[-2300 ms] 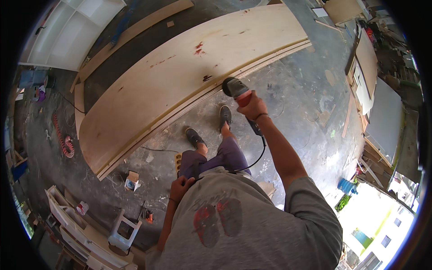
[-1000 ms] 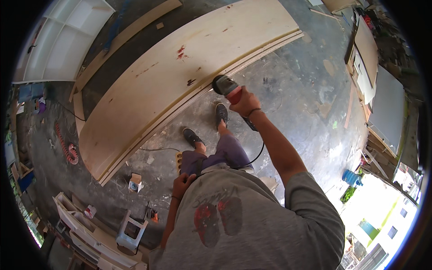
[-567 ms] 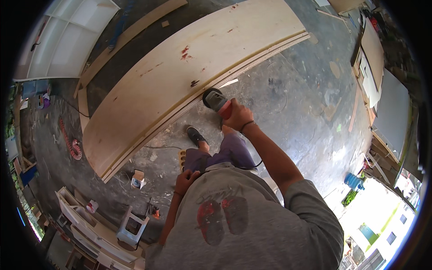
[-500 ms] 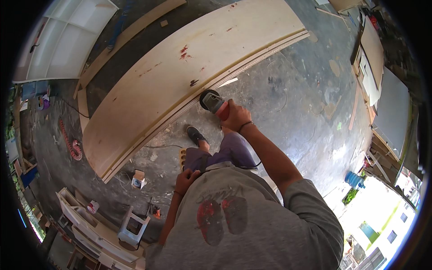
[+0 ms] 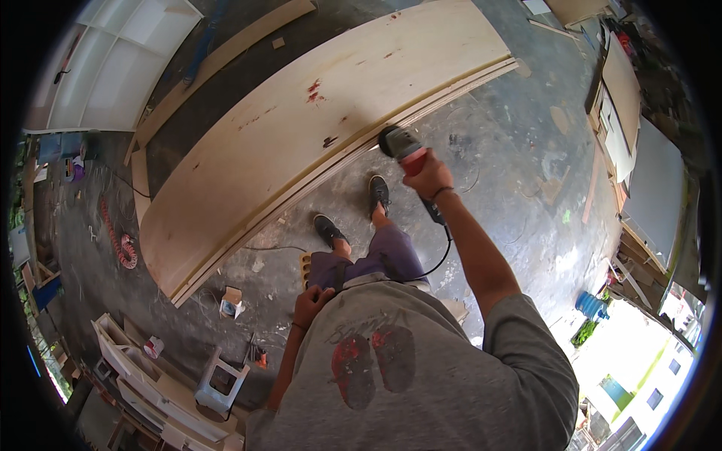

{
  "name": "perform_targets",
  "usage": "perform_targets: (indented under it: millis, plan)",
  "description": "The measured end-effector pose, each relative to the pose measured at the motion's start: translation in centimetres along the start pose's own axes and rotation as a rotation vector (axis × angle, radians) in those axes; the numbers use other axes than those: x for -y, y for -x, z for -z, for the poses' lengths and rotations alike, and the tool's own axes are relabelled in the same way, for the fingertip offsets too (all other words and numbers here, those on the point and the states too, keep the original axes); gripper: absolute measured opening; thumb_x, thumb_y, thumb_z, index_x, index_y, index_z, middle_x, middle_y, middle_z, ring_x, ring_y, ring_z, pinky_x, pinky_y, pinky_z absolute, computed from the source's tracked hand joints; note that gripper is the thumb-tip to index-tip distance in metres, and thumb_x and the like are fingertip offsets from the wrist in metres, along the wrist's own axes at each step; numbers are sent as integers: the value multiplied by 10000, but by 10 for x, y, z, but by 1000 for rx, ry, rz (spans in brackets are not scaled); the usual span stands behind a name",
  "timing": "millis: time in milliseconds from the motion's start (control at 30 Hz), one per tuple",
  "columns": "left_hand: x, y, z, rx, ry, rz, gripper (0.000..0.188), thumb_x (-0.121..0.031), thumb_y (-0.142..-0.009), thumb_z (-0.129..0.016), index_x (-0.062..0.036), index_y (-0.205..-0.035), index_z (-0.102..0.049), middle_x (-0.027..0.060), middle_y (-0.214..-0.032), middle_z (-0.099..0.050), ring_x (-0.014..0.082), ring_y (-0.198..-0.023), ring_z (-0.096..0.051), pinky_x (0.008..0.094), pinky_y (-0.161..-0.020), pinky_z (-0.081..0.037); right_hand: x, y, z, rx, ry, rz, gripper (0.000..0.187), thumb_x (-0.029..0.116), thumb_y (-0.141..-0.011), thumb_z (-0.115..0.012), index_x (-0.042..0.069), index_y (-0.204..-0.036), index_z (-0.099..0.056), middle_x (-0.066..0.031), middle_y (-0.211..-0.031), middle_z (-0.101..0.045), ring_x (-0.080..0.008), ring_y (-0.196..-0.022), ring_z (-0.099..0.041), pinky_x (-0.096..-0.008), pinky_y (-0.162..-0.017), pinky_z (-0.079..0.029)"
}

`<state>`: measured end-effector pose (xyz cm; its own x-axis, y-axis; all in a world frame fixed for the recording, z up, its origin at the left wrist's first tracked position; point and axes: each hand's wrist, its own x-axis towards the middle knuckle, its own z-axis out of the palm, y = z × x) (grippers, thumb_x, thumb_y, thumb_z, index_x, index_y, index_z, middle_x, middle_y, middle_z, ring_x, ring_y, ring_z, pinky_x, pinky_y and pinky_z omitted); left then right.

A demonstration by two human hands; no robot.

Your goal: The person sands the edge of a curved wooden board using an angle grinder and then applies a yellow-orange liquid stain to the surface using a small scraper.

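Note:
My right hand [image 5: 429, 175] grips a red and grey angle grinder [image 5: 412, 156], its dark round disc at the near edge of a long curved wooden panel [image 5: 248, 158]. Whether the disc touches the layered edge cannot be made out. A black cord [image 5: 446, 252] runs from the tool's rear back toward my waist. Red and dark marks spot the panel's pale top. My left hand [image 5: 310, 303] rests at my left hip by the shirt's hem, fingers curled; what they hold, if anything, is hidden.
My shoes stand on the concrete floor [image 5: 519, 150] just before the panel. A small open box [image 5: 232, 302] and a coiled red hose [image 5: 124, 248] lie to the left. Wooden sheets [image 5: 620, 98] lean at the right. A metal-framed stool-like piece [image 5: 222, 382] stands lower left.
My right hand has carried the grinder right and farther away along the panel's edge. My right shoe now shows beneath it. The left hand has stayed at the hip.

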<state>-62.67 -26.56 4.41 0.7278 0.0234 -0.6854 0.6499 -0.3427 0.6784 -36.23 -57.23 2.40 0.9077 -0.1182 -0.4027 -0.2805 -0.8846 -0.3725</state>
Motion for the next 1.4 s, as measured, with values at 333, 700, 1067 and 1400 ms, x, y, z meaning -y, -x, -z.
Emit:
perform_targets:
  millis: [333,700,1067,1400]
  plan:
    - [-9,-9,-13,17,1,5,426,-335,-803,-655,-1,-616,-470,48,-524,-446,69,-542,-372,280,-488,-359,52,16,-12,276,93,139,618,292,-559,-694,69,-1076,-440,-191,-923,-625,-356,-878,-610,-430,-775,-493]
    - [-33,-41,-50,31,12,6,430,-355,-799,-661,-9,-608,-493,46,-511,-448,66,-527,-379,281,-477,-359,-24,-53,49,119,41,26,669,325,-531,-729,66,-1073,-434,-205,-879,-622,-385,-840,-603,-453,-735,-490]
    - [-72,-66,-89,88,-110,-37,433,-360,-792,-674,-4,-636,-485,63,-512,-448,71,-520,-373,279,-476,-366,-103,-120,106,42,35,-75,664,346,-532,-726,58,-1065,-456,-201,-939,-622,-363,-892,-603,-417,-780,-489]
    - [-85,-65,-87,22,-91,-36,437,-366,-777,-686,-4,-618,-499,66,-502,-447,82,-502,-374,289,-459,-357,-75,-84,92,93,33,11,644,351,-524,-725,72,-1046,-470,-200,-903,-627,-366,-851,-612,-432,-748,-493]
